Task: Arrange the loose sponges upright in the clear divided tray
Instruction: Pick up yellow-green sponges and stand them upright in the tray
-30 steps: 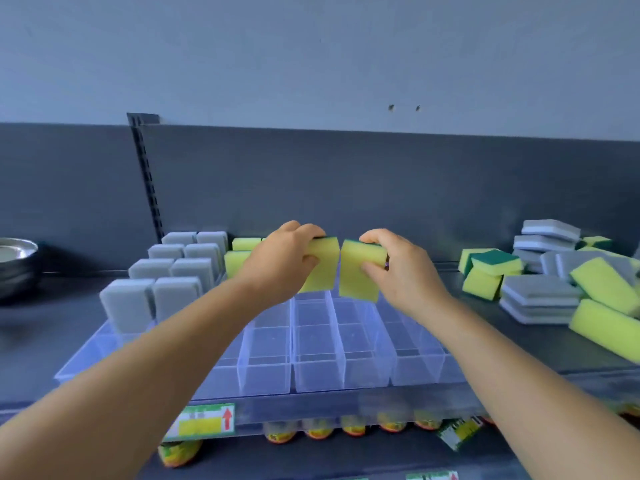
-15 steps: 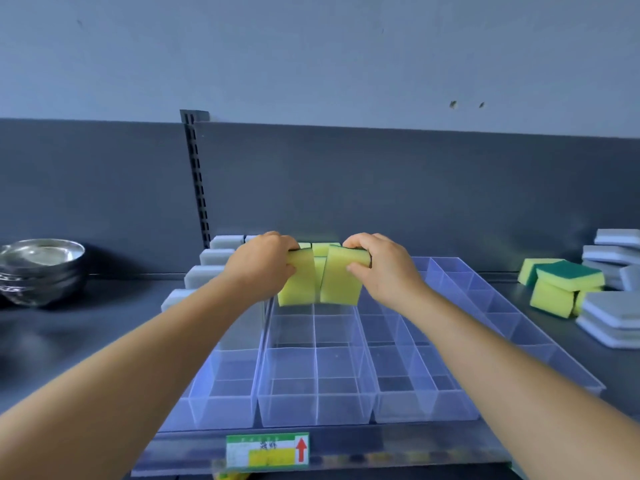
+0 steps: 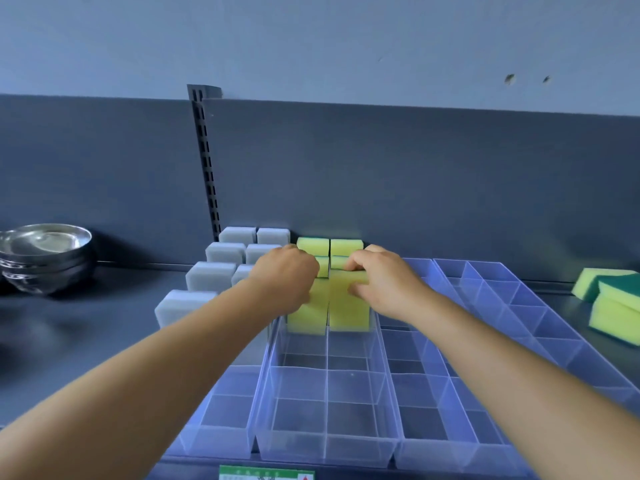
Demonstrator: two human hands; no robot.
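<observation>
A: While both stand upright in the clear divided tray (image 3: 325,441), who holds the two yellow sponges?

B: The left hand (image 3: 284,280) grips one yellow sponge (image 3: 308,315); the right hand (image 3: 384,278) pinches its neighbour (image 3: 348,306), fingers curled.

Shelf tag (image 3: 266,472) at the shelf's front edge, green band on top, red arrow at its right end, print too small and cropped to be read, no other text legible

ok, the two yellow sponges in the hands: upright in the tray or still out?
In and upright. The two yellow sponges stand on edge side by side in the clear tray, with the left hand and right hand gripping their tops.
</observation>
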